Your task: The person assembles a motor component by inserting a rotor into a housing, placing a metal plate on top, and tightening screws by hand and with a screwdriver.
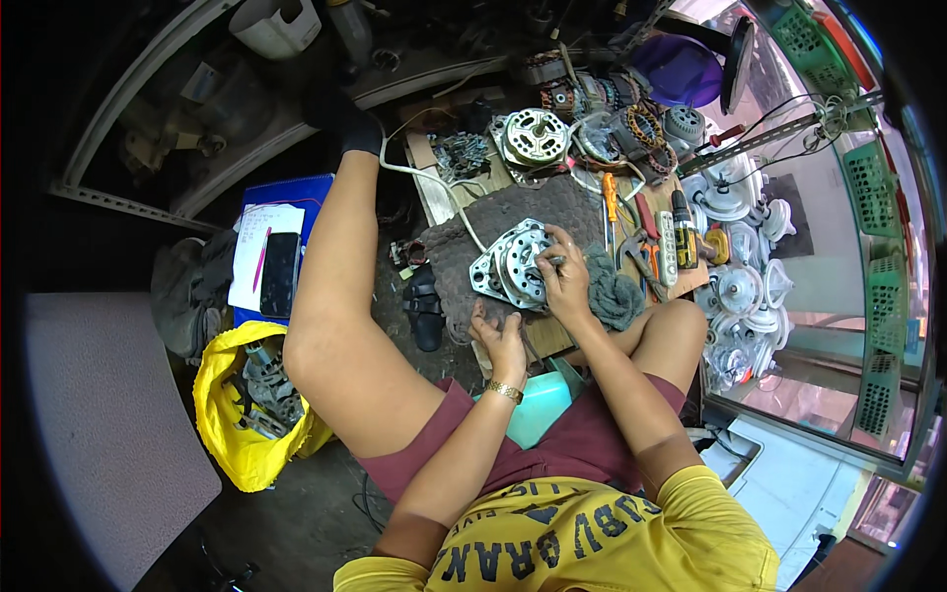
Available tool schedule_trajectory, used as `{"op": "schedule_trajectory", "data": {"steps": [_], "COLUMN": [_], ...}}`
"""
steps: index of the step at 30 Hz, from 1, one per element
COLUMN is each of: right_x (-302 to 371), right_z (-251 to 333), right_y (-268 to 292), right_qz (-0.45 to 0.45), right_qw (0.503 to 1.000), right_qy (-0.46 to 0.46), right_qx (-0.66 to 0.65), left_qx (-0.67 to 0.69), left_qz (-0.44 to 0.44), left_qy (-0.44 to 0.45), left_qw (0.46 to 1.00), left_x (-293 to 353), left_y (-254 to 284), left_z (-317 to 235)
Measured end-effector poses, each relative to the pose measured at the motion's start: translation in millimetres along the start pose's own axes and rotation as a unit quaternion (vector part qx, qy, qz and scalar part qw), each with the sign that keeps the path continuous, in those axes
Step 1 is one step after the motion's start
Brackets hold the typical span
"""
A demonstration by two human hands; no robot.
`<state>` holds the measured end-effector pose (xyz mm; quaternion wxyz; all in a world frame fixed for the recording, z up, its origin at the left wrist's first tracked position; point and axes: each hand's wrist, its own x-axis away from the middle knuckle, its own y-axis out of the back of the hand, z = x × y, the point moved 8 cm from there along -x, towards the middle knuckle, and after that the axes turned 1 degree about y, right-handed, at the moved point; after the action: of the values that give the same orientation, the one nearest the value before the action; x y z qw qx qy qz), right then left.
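A silver electric motor (515,264) with a perforated round housing and a flat mounting flange lies tilted on a dark grey cloth pad (464,301). A white cable runs from it toward the upper left. My right hand (564,276) grips the motor's right side, fingers bent over the housing. Just below the motor's lower edge is my left hand (501,345), its fingers apart and slightly curled; whether they touch the metal is unclear. Beside my right hand lies a bunched grey-green rag (614,291).
Right of the pad lie an orange-handled screwdriver (610,197), a hammer (643,270), a white power strip (668,249) and a yellow-black drill (685,232). Another motor (534,136) and copper-wound stators (641,128) stand behind. A yellow bag (232,449) of metal parts sits at left.
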<state>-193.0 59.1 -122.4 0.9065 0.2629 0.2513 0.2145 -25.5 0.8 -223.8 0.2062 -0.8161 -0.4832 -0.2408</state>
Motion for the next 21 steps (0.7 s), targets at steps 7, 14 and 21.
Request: {"op": "schedule_trajectory", "data": {"steps": [7,14,21], "right_x": [2.1,6.2,-4.0], "right_z": [6.5,-12.3,-7.5], "right_y": [-3.7,-11.2,-17.3], "right_qz": [0.025,0.058,0.307], "right_qw": [1.000,0.997,0.944], "right_qy": [-0.002,0.008,0.055], "right_qx": [0.009,0.059,0.108], "left_qx": [0.005,0.004,-0.070], "left_qz": [0.013,0.040,0.019], "left_qy": [-0.006,-0.015,-0.105], "left_qw": [1.000,0.999,0.992], "left_x": [2.9,4.7,-9.2], "left_y": [2.0,-7.6,-3.9], "left_z": [-11.3,-11.4,-24.7]}}
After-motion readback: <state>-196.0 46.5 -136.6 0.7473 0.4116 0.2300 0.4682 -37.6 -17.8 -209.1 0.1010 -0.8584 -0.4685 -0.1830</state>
